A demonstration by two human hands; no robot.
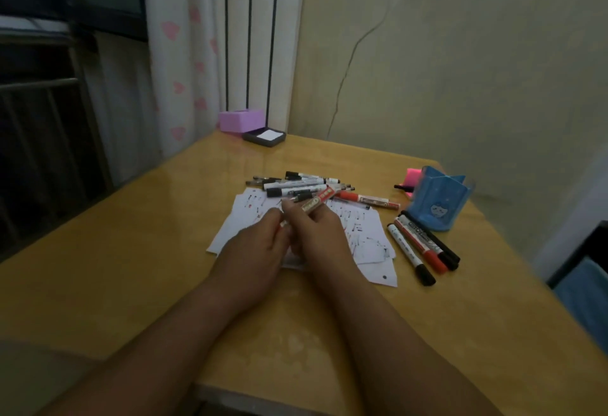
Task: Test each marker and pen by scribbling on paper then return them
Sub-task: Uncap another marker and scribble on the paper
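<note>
1. A glossy, honey-coloured wooden desk (148,267) with a rounded front edge is recorded.
2. At its far corner a matte purple rectangular box (241,120) is set. A shallow dark tray (250,138) of square white notes is placed just beside it.
3. The left hand (260,244) is held above the paper, its fingers curled and pinched on the lower end of the red marker.
4. A loose pile of pens (296,183), slim cylinders with white barrels and black caps, is laid along the paper's far edge.
5. The red marker (317,200), a labelled cylinder, is held tilted over the sheets.
6. The right hand (317,234) is noted with its fingers clamped round the marker's barrel.
7. Overlapping flat white paper sheets (365,238), scribbled in black and red, are spread mid-desk.
8. A row of capped markers (422,244) is laid side by side right of the paper.
9. An angular blue plastic holder (439,198), printed with a face, is stood beyond that row.
</note>
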